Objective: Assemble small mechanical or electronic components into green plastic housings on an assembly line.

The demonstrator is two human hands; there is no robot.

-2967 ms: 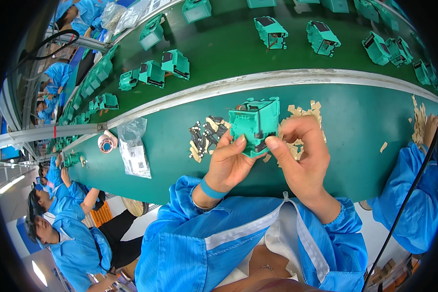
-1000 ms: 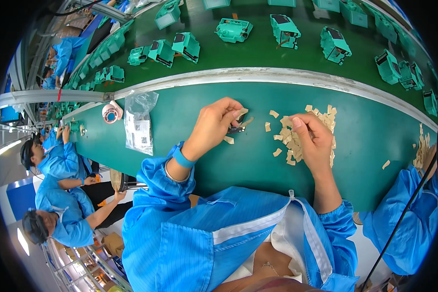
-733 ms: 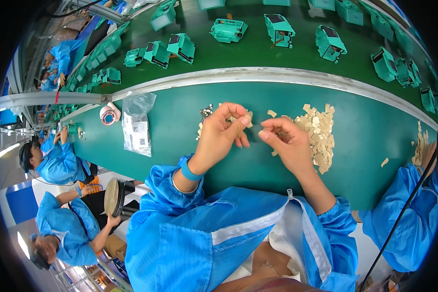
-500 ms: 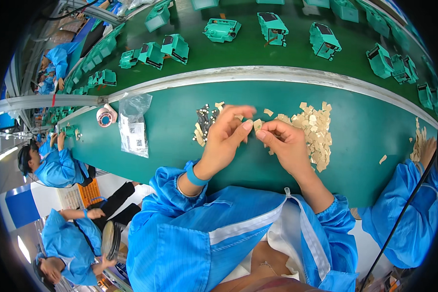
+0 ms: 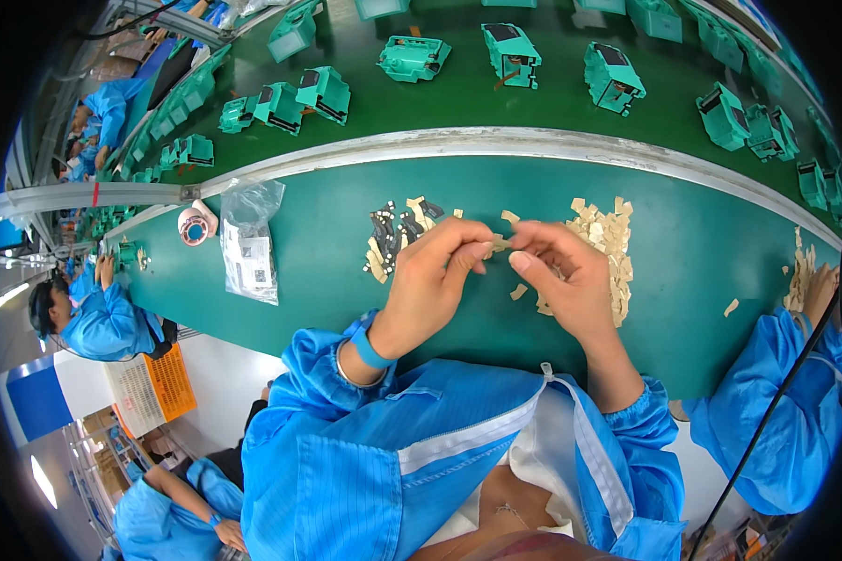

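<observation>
My left hand (image 5: 432,273) pinches a small beige piece (image 5: 500,244) between thumb and fingertips, above the green table. Close beside it is my right hand (image 5: 567,276), its thumb apart from its curled fingers; the fingertips are at the piece's right end, and whether they touch it I cannot tell. Behind and right of that hand lies a heap of flat beige pieces (image 5: 617,245), partly covered by it. A loose beige piece (image 5: 519,292) lies below the fingers. Left of my left hand is a cluster of black strips with pale ends (image 5: 384,224), beige pieces mixed among them.
A clear plastic bag (image 5: 250,252) and a tape roll (image 5: 195,227) lie to the left. Beyond a pale metal rail (image 5: 458,140), teal plastic housings (image 5: 512,56) stand on a green belt. At right, a co-worker's sleeve (image 5: 772,411) reaches beside another beige pile (image 5: 800,276).
My right thumb has moved away from the beige piece, while my left fingers have closed on it. More of the black strips shows. A person at lower left has shifted downward.
</observation>
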